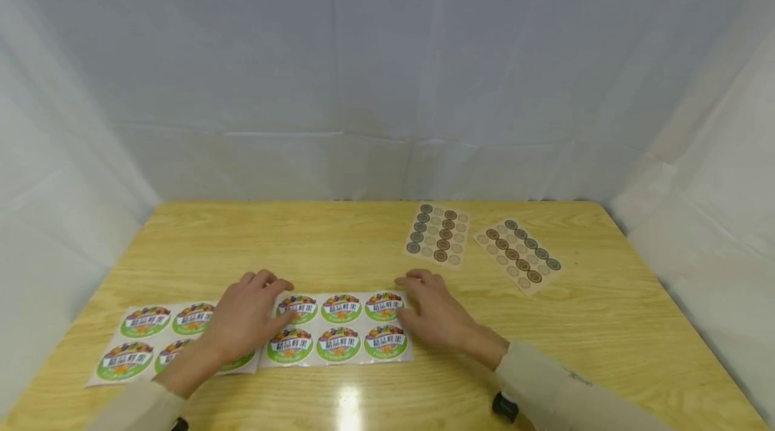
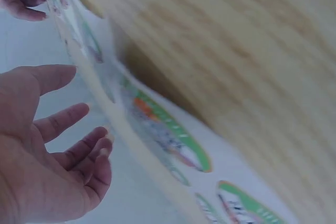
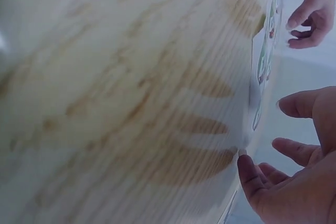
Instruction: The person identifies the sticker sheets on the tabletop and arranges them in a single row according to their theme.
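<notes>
Fingers loosely spread and pinching nothing, a person's left grip [image 1: 245,315] and right grip [image 1: 436,313] flank a fruit-label sheet [image 1: 339,330] on the counter [image 1: 315,243], lower centre of the frame. It looks light, bendy and slick, likely best lifted by its side edges. The left arm [image 1: 192,362] partly hides a second label sheet [image 1: 156,339], lower left; fingertip contact is hard to confirm.

You're working in a sheeted-off booth: pale sheeting [image 1: 387,68] spans the frame's top and both sides, around a wood-grain table [image 1: 345,243] across the lower part.
</notes>
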{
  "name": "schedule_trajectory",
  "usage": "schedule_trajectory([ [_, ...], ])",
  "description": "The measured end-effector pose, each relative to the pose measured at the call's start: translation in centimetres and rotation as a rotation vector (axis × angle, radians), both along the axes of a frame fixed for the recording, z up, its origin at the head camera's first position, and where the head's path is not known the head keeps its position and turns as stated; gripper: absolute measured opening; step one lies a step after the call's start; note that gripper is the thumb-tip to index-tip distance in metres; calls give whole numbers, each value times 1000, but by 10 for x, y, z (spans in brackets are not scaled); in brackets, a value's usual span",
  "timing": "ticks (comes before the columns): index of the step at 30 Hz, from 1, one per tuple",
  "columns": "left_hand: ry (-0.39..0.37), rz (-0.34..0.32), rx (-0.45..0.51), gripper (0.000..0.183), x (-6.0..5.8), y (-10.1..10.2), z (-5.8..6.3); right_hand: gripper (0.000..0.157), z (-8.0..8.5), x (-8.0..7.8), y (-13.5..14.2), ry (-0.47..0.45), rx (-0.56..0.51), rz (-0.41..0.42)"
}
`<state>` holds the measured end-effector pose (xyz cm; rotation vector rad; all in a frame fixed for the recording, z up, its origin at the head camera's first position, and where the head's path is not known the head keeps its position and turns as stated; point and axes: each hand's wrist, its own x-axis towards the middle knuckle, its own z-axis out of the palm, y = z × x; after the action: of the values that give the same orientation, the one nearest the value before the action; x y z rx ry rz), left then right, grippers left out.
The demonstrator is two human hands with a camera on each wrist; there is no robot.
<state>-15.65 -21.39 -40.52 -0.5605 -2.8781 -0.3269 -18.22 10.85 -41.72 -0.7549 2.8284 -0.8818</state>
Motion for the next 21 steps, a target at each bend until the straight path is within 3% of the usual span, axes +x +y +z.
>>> schedule_trajectory([
  [11, 38, -47, 47, 41, -1, 12, 9, 48, 12, -11, 10, 49, 58, -23],
  [21, 102, -89, 66, 57, -10, 25, 14, 52, 27, -37, 38, 85, 97, -55],
])
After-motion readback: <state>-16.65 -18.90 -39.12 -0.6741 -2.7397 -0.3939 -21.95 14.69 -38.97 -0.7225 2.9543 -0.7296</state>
